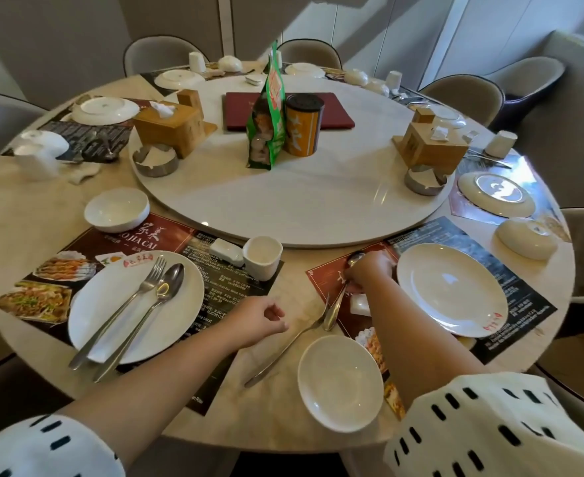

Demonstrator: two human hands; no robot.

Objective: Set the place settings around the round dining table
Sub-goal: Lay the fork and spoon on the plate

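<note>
Head view: right hand [369, 271] curled tight round a spoon [339, 299] over the red placemat [331, 287] at table's [283, 401] near edge, just left of a plate [452, 289]. Fork [285, 351] lies on bare table w/ tines by the spoon's lower end; bowl [340, 383] at near edge. Left hand [257, 320] loosely curled, empty, resting on table. Near-left setting: plate [135, 304] w/ fork + spoon on it, cup [262, 257] beside.

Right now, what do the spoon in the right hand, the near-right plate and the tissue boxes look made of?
Spoon: polished metal, probably stainless; mirror highlights on bowl and handle.
Near-right plate: glazed white ceramic, likely porcelain; soft gloss, window glare.
Tissue boxes: light wood or bamboo, matte; flat tan panels, grain too blurred to confirm.
</note>
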